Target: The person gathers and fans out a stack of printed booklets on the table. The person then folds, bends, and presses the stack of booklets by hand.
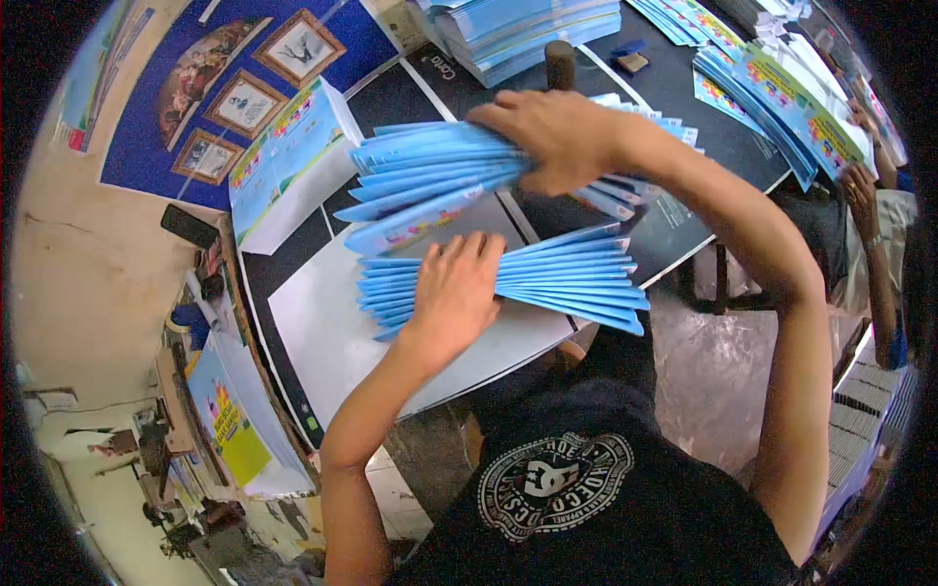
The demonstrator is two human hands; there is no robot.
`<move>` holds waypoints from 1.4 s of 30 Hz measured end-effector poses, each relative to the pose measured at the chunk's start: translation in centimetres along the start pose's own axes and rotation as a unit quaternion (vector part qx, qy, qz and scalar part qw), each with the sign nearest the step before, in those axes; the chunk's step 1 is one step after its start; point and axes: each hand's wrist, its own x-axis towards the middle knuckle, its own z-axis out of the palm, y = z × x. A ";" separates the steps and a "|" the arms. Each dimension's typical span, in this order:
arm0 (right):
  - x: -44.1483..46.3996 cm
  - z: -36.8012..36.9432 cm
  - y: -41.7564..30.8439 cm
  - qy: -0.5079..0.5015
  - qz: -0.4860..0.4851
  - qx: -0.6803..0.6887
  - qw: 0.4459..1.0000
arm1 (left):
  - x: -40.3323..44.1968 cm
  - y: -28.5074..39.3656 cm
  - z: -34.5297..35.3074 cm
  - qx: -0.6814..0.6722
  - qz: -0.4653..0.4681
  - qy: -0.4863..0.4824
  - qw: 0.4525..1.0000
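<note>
My left hand (457,293) is closed over the middle of a bundle of light-blue booklets (567,283), whose ends fan out on both sides. The bundle lies over a large white sheet (322,313) on the dark table. Just beyond it, my right hand (567,142) grips a second fanned bundle of blue booklets (420,181), somewhat smeared by motion. Its fingers wrap over the top, and more fanned ends show to the right of the wrist. The undersides of both bundles are hidden.
A tall stack of blue booklets (528,39) stands at the back, near a dark brown cylinder (560,64) and a small blue object (631,57). A printed stack (293,161) leans at the left. At the right, another person's hands (860,190) hold printed booklets (801,107).
</note>
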 end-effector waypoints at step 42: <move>-3.7 4.8 -3.7 0.004 -0.044 -0.073 0.996 | 0.4 -0.1 0.1 -0.017 -0.011 0.040 0.999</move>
